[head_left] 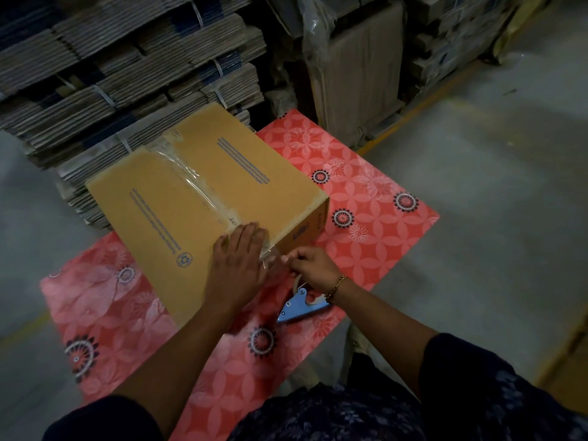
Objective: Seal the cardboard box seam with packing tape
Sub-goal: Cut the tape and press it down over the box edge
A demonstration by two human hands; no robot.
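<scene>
A brown cardboard box point(191, 198) lies on a red flowered table cover point(375, 192). A strip of clear packing tape point(194, 183) runs along the box's middle seam down to its near edge. My left hand point(238, 262) lies flat on the tape at the near edge, fingers spread, pressing it down. My right hand point(313, 265) is just right of it, below the box's near corner, fingers pinched on the tape dispenser point(299, 305), whose blue metal blade end points toward me. Clear tape stretches between the two hands.
Bundled stacks of flattened cardboard point(127, 68) rise behind the box. Wrapped cartons point(359, 71) stand at the back right. Grey concrete floor point(493, 202) with a yellow line lies to the right of the table.
</scene>
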